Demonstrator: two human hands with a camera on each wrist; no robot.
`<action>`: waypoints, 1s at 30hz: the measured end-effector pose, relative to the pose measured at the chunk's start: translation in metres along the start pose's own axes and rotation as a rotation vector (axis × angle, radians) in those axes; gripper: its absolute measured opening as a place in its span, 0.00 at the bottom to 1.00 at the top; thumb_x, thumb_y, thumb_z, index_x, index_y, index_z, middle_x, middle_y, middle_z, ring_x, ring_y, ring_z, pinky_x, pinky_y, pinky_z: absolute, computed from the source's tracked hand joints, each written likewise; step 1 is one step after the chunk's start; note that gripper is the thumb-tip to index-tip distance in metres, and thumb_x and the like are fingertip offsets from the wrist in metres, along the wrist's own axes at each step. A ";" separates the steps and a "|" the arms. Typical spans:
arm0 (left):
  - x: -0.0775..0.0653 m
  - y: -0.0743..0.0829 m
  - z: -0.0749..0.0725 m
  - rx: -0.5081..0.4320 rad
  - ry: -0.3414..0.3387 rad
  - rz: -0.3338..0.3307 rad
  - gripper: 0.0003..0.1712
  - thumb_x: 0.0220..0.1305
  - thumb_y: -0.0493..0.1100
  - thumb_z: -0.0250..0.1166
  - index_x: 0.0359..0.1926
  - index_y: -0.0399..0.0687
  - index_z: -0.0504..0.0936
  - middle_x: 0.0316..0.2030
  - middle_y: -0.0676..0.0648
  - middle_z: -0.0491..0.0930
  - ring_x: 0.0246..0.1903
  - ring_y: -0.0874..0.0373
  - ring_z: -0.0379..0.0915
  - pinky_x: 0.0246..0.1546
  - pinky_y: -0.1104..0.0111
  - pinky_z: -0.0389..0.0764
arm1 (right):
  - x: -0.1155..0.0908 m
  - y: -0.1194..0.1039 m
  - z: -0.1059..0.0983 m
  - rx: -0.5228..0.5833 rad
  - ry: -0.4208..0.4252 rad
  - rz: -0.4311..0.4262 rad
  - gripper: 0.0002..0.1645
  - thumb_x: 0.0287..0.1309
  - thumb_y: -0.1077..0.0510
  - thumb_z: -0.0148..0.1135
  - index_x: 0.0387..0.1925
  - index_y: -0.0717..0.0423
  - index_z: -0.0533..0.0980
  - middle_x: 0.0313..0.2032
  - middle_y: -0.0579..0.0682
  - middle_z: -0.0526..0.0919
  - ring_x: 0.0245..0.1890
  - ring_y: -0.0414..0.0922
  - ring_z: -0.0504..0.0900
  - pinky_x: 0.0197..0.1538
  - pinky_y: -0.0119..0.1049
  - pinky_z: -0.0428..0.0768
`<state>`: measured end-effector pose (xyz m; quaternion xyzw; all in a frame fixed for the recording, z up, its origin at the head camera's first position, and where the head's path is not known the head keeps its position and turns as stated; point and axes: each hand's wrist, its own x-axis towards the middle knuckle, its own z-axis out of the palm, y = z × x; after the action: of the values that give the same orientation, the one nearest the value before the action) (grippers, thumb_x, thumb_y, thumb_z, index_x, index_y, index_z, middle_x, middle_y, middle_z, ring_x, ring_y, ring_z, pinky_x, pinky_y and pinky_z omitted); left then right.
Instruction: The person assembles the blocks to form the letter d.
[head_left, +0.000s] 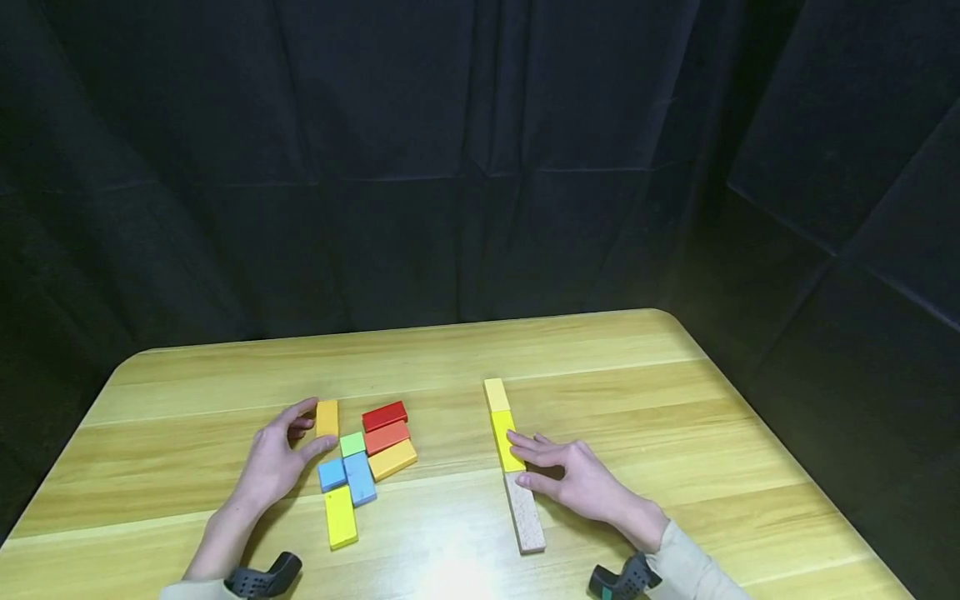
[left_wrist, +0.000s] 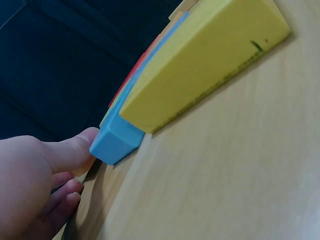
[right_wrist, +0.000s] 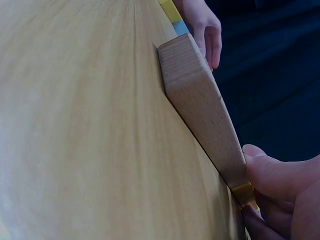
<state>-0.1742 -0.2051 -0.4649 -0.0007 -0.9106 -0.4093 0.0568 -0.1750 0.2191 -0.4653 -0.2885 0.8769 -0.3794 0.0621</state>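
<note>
In the head view my left hand [head_left: 273, 462] holds an orange block [head_left: 327, 418], thumb at its near end and index finger by its far end. It lies beside a cluster of coloured blocks: green [head_left: 352, 444], small blue [head_left: 332, 474], longer blue [head_left: 360, 478] and yellow [head_left: 341, 517]. My right hand [head_left: 577, 479] rests its fingertips on a bright yellow block [head_left: 504, 429]. The thumb touches where that block meets a speckled plain wooden block [head_left: 525, 517]. A pale yellow block [head_left: 496, 394] continues the row at the far end.
At the cluster's right side lie a dark red block [head_left: 385, 415], a lighter red block [head_left: 387, 437] and a light orange block [head_left: 393, 459]. Everything lies on a wood-grain table [head_left: 637, 375] with rounded far corners. A dark curtain [head_left: 375, 167] hangs behind it.
</note>
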 end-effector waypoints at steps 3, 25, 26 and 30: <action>0.000 0.003 0.000 0.010 0.035 -0.004 0.39 0.63 0.43 0.71 0.70 0.34 0.66 0.58 0.31 0.76 0.57 0.38 0.73 0.59 0.47 0.75 | 0.000 0.000 0.000 -0.002 -0.001 0.000 0.31 0.63 0.42 0.65 0.62 0.54 0.77 0.68 0.41 0.71 0.71 0.59 0.63 0.71 0.61 0.60; 0.001 0.056 0.030 -0.118 0.031 0.042 0.38 0.61 0.45 0.73 0.69 0.40 0.69 0.64 0.36 0.74 0.63 0.41 0.72 0.63 0.49 0.74 | 0.000 0.002 0.001 -0.003 -0.007 -0.008 0.32 0.63 0.40 0.64 0.62 0.54 0.77 0.67 0.41 0.71 0.71 0.59 0.63 0.72 0.60 0.60; 0.001 0.058 0.033 -0.128 0.032 0.048 0.38 0.60 0.45 0.73 0.69 0.41 0.70 0.64 0.37 0.75 0.63 0.41 0.73 0.63 0.50 0.75 | 0.000 0.003 0.001 -0.003 -0.006 -0.007 0.32 0.63 0.40 0.64 0.62 0.54 0.77 0.67 0.41 0.71 0.71 0.59 0.63 0.72 0.60 0.60; 0.002 0.068 0.043 -0.162 0.028 0.075 0.38 0.58 0.42 0.74 0.68 0.40 0.71 0.62 0.38 0.76 0.60 0.43 0.75 0.62 0.52 0.76 | 0.000 0.003 0.001 -0.006 -0.005 -0.007 0.32 0.63 0.40 0.64 0.61 0.54 0.77 0.67 0.41 0.71 0.71 0.60 0.63 0.72 0.61 0.60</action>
<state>-0.1772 -0.1280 -0.4422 -0.0340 -0.8731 -0.4790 0.0845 -0.1763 0.2202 -0.4679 -0.2926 0.8769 -0.3762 0.0622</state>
